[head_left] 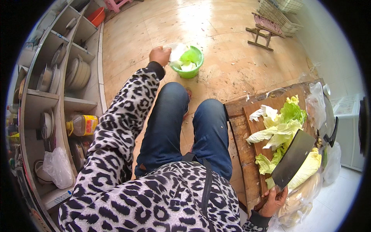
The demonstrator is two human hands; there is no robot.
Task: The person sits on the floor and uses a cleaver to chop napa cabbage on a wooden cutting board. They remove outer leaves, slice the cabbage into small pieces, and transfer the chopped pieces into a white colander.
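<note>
My left hand point(160, 56) reaches out over the floor, closed on a white cabbage leaf point(178, 51) at the rim of a green bucket point(192, 72). More pale green leaf pieces point(188, 62) lie inside the bucket. At the lower right, my right hand point(273, 203) grips a cleaver point(293, 158); its handle is hidden by the fingers. The broad dark blade lies over loose cabbage leaves point(276, 133), which are spread on a wooden cutting board point(253, 116). A longer cabbage piece point(307, 170) rests beside the blade, partly covered by it.
The board lies on a worn wooden table point(243, 154). Plastic bags point(315, 106) and a dark pan lid point(328, 120) crowd its right side. Shelves point(42, 98) with pots and an oil bottle point(83, 125) line the left. A small stool point(264, 31) stands far right near baskets point(274, 15).
</note>
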